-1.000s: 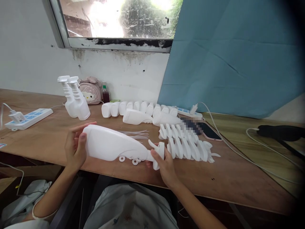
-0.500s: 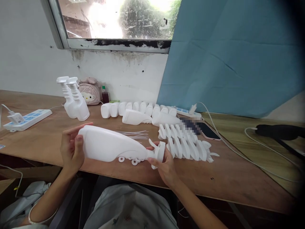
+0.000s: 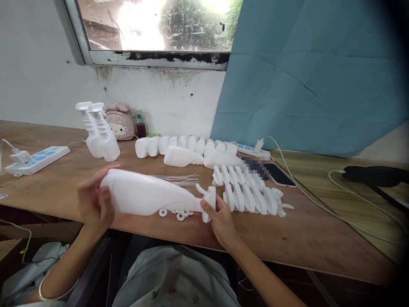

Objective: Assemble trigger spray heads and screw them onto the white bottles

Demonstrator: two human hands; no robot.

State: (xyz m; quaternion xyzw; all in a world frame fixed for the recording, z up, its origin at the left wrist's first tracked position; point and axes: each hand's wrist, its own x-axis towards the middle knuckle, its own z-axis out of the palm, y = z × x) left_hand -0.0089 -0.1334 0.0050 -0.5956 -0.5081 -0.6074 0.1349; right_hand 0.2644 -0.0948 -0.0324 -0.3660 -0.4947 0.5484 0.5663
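A white plastic spray bottle [image 3: 143, 192] lies sideways in the air over the table's front part, its base toward the left. My left hand [image 3: 97, 202] is wrapped round the base end. At the neck, my right hand [image 3: 222, 219] grips a white trigger spray head [image 3: 209, 202], whose lever points up and to the left. The head meets the bottle's neck; whether it is fully fastened I cannot tell. Just beneath the bottle are several small white washers [image 3: 180, 216]. Thin white tubes [image 3: 175, 180] lie behind it.
Several trigger heads [image 3: 252, 198] lie in rows to the right, near a phone [image 3: 283, 175]. White bottles [image 3: 183, 157] lie along the back. Two upright spray bottles [image 3: 107, 140] stand left, by a pink bag [image 3: 121, 123]. A power strip [image 3: 38, 160] and a cable [image 3: 306, 202] flank the work area.
The bottle and the spray head have shifted a little to the left, both hands moving with them. The trigger head has turned slightly. Other things on the table stay put.
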